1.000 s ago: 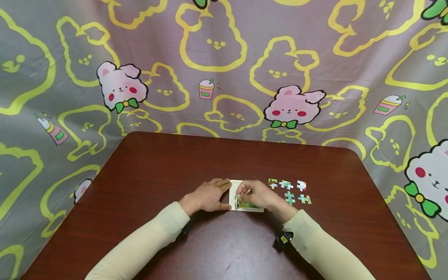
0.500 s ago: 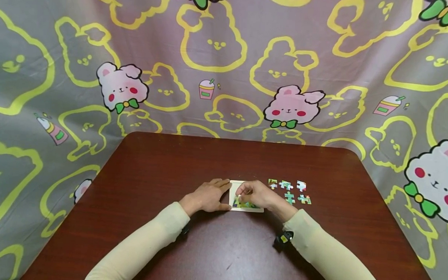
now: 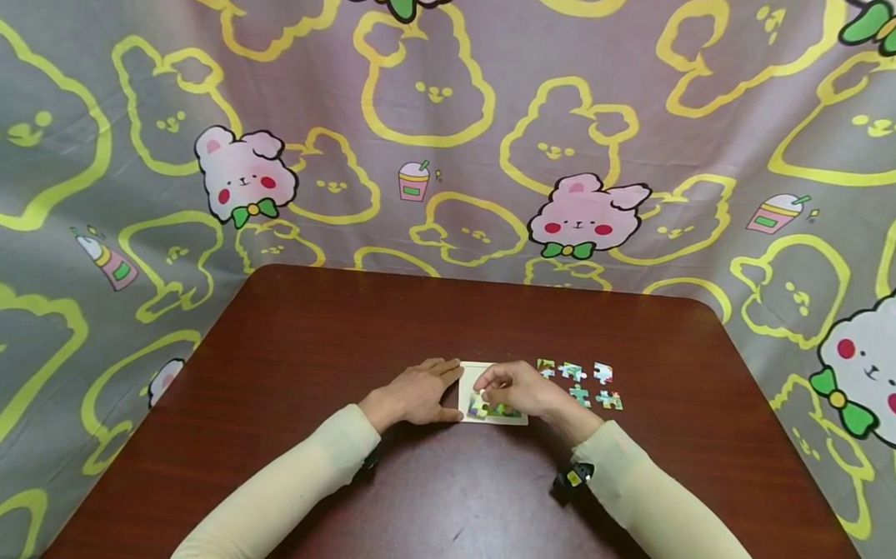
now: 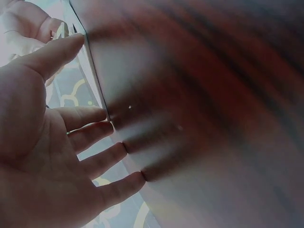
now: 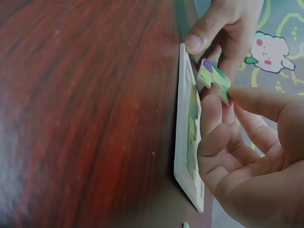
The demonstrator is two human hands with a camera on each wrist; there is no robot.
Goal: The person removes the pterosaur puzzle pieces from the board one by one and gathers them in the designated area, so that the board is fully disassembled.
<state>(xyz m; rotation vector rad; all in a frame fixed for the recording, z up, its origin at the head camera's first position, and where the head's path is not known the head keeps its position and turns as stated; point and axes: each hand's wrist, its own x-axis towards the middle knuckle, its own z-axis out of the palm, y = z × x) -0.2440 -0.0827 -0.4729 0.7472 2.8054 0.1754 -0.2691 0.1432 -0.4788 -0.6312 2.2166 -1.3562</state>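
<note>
My right hand [image 3: 522, 389] pinches a green, yellow and purple jigsaw piece [image 5: 216, 80] between thumb and fingers. In the right wrist view the piece is tilted and raised above a pale puzzle tray [image 5: 180, 128]. Green picture pieces [image 5: 192, 135] lie inside the tray, partly hidden by the right hand. My left hand [image 3: 413, 392] rests at the left edge of the tray [image 3: 466, 379], its thumb near the front corner and its fingers near the back one. The left wrist view shows the left hand's fingers [image 4: 102, 159] spread and nearly straight, with their tips against the tabletop.
Several loose jigsaw pieces [image 3: 580, 395] lie in two rows right of the tray, just beyond the right wrist. Everything stands on a dark red-brown table [image 3: 326, 324]. A patterned cloth [image 3: 435, 229] hangs behind it and at both sides.
The pinched piece has turned from nearly edge-on to showing its picture side at the tray's left part. A piece visible earlier beside the right wrist no longer shows. The left hand stays put.
</note>
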